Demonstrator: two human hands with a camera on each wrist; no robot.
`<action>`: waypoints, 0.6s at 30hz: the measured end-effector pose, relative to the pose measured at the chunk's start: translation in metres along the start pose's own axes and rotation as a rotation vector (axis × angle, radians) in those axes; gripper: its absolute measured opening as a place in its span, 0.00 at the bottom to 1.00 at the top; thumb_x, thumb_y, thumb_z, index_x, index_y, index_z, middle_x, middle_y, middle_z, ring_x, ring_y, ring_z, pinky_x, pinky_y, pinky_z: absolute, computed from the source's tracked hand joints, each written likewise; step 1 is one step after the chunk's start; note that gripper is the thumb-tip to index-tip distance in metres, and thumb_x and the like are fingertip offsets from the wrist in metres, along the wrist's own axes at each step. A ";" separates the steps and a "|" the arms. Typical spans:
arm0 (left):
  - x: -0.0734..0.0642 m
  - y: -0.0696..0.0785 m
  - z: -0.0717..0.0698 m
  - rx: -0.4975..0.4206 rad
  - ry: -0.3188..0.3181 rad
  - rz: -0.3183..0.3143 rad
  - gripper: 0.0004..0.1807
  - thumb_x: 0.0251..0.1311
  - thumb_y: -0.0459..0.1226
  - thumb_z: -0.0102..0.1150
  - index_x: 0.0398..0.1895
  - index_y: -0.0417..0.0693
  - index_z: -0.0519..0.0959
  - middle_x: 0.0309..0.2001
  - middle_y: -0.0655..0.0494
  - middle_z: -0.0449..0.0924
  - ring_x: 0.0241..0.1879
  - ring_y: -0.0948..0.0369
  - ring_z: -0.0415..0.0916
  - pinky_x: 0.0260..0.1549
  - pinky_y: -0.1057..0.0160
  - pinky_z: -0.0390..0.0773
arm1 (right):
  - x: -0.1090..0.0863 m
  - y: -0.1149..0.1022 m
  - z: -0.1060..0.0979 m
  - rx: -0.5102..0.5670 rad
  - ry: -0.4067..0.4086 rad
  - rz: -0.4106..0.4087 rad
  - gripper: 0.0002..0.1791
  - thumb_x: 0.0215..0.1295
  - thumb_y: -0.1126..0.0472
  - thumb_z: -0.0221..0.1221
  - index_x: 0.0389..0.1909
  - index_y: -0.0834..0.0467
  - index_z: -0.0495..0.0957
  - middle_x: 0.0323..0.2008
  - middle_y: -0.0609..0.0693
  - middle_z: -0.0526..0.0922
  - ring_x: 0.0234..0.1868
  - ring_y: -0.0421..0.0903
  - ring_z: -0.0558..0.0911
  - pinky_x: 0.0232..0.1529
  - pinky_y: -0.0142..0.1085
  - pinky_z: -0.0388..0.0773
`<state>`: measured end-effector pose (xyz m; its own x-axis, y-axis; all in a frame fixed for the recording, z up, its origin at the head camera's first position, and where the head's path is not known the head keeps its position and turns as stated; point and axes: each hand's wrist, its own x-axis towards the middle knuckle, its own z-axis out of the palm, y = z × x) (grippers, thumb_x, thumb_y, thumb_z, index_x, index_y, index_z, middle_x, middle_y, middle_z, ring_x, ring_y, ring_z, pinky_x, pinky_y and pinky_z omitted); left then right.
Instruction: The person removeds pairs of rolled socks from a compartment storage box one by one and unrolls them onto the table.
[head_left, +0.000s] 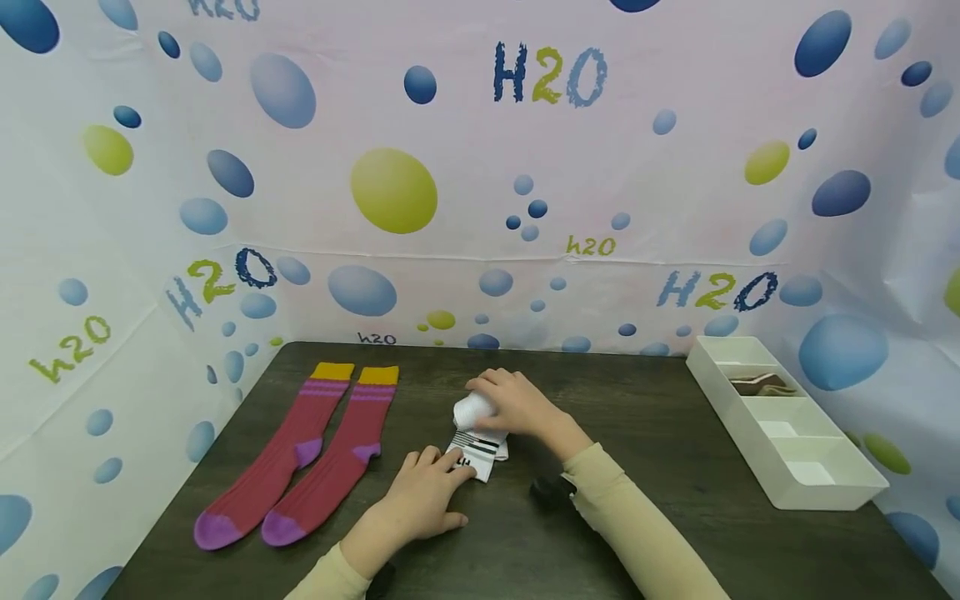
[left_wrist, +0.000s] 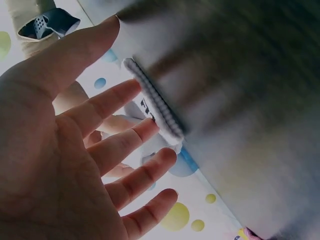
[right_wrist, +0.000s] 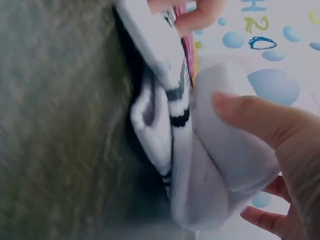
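A pair of white socks with dark stripes lies mid-table, partly rolled up from the far end. Over the rolled part, my right hand curls its fingers, the thumb on the near side in the right wrist view. My left hand reaches in from the near left, its index and middle fingertips touching the sock cuff. Its fingers are spread and fairly straight in the left wrist view. Lettering on the cuff is partly covered by those fingertips.
Two red socks with yellow cuffs and purple heels and toes lie flat at the left. At the right stands a white divided box, with folded brownish fabric in one compartment. A patterned sheet hangs behind the dark table.
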<state>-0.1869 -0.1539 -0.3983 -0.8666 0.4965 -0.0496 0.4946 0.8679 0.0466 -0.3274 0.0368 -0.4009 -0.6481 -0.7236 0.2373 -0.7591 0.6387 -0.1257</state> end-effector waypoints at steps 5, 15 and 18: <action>0.001 0.000 0.000 -0.008 -0.009 0.000 0.33 0.50 0.58 0.68 0.60 0.62 0.76 0.66 0.53 0.72 0.58 0.50 0.68 0.54 0.44 0.67 | 0.004 0.009 0.005 -0.028 -0.011 0.014 0.29 0.58 0.46 0.67 0.60 0.50 0.74 0.57 0.50 0.77 0.55 0.50 0.76 0.51 0.48 0.73; -0.003 0.002 -0.007 0.014 0.001 0.034 0.29 0.49 0.60 0.68 0.53 0.61 0.78 0.56 0.56 0.77 0.53 0.53 0.69 0.54 0.46 0.67 | 0.000 0.009 0.013 0.048 -0.088 0.054 0.27 0.58 0.48 0.67 0.57 0.53 0.76 0.50 0.51 0.81 0.46 0.49 0.78 0.45 0.46 0.74; -0.004 0.005 -0.008 0.035 0.027 0.066 0.27 0.51 0.60 0.66 0.52 0.60 0.78 0.51 0.57 0.77 0.52 0.54 0.69 0.54 0.48 0.67 | -0.004 0.004 0.009 0.065 -0.143 0.072 0.28 0.60 0.46 0.66 0.58 0.53 0.75 0.50 0.51 0.81 0.48 0.49 0.78 0.46 0.46 0.74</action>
<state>-0.1812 -0.1514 -0.3900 -0.8334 0.5523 -0.0208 0.5521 0.8337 0.0141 -0.3285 0.0395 -0.4111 -0.6996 -0.7093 0.0861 -0.7095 0.6755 -0.2007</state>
